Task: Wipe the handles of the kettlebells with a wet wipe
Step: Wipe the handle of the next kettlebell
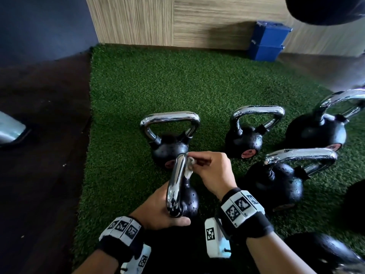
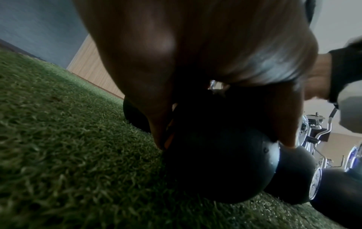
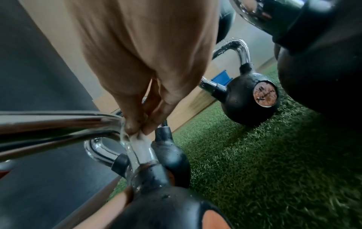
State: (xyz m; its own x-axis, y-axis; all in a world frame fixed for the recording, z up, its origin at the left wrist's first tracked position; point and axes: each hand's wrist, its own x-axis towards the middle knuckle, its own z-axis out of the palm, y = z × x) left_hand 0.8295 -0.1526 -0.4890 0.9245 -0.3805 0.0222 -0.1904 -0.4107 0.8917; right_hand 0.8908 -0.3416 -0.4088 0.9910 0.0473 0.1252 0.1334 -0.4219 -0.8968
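Head view: four other kettlebells stand on the green turf [image 1: 138, 86] beyond the hands, one [image 1: 169, 135] just behind the held one, one [image 1: 248, 133] further right, one [image 1: 316, 127] at the turf's right edge and one [image 1: 280, 178] beside the right wrist. Blue blocks [image 1: 266, 41] sit stacked at the turf's far right corner against the wood wall. The held kettlebell [image 1: 187, 198] stands near the turf's near edge, its chrome handle [image 1: 176, 180] seen edge-on. The left hand [image 1: 158, 210] is wrapped round the handle's near end and the ball. The right hand [image 1: 213, 171] pinches a white wet wipe [image 1: 189, 167] against the handle's far end.

Left wrist view: the palm fills the top, fingers [image 2: 154, 124] curled down round the black ball [image 2: 221, 162], which rests on the turf; more dark balls crowd its right.

Right wrist view: fingertips [image 3: 135, 124] squeeze the wipe [image 3: 140, 139] onto the wet, shiny bend of the handle just above its black collar. Water beads dot the ball.
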